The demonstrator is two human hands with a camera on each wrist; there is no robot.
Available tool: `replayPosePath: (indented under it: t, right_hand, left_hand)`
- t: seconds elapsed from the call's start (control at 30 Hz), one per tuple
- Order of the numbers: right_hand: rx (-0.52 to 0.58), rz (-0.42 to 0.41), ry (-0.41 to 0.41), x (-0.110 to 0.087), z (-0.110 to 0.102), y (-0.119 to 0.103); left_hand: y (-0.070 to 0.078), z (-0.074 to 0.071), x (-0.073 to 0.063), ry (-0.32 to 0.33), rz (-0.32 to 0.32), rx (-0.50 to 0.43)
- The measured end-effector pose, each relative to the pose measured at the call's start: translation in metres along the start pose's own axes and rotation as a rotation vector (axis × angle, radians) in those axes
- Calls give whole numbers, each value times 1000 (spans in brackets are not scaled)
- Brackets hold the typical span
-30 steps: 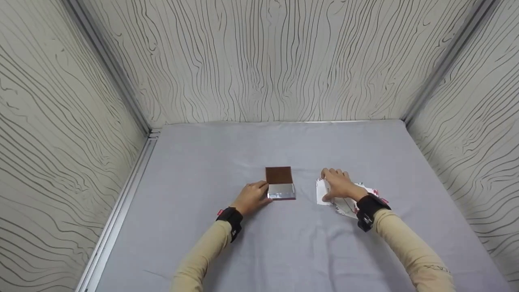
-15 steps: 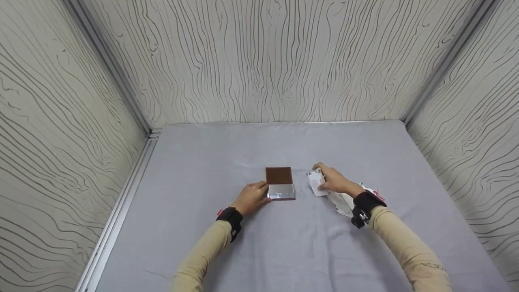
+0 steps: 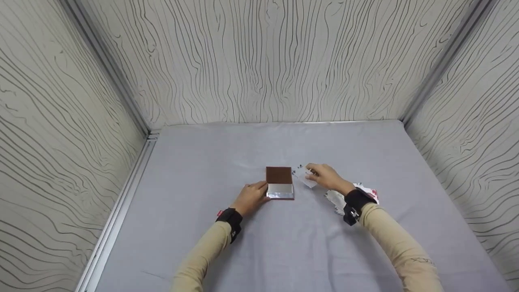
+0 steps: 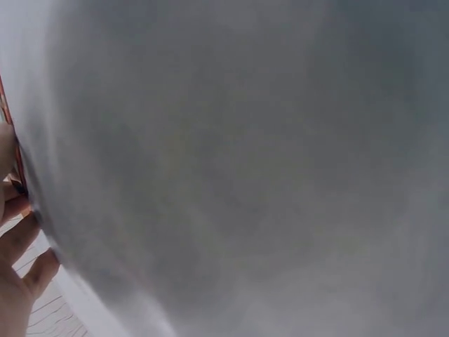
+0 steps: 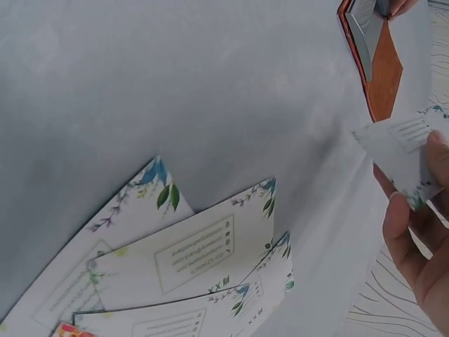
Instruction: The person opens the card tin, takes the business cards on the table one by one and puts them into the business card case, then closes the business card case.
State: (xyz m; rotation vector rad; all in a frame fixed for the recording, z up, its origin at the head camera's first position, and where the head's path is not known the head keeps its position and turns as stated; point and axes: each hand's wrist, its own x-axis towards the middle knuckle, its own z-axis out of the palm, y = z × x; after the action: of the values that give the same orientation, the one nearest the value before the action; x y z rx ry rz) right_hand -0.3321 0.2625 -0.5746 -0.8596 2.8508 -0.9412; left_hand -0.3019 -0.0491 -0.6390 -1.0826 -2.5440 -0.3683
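"Where is the card (image 5: 398,151)?"
"Pinched by the right hand (image 3: 325,176), near the brown case (image 3: 279,176) (the left hand (image 3: 249,198) grips this one)."
"Its handling?"
"Probably light, rather stiff; better take the edges."

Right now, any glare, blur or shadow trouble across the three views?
Head: bright glint on the open case, and the held card looks washed out, print unreadable. Left wrist: mostly soft grey cloth with a broad dark patch, left hand cropped by the frame edge. Right wrist: loose cards clearer, fine text illegible; soft shadow on the cloth beside the held card.
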Motion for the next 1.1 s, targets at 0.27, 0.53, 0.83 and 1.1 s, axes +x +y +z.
replayPosePath:
  t: [0.27, 0.53, 0.83, 1.1]
  right_hand:
    - [9, -46, 58, 13, 11, -6]
    - [-25, -97, 103, 27, 26, -14]
    - [75, -44, 98, 40, 43, -26]
    - [72, -99, 91, 44, 53, -32]
  left_hand:
    - [1, 0, 1, -26, -36, -40]
    - [2, -2, 0, -44, -72, -64]
    - [-1, 0, 0, -51, -62, -91]
    - [-3, 2, -1, -16, -54, -83]
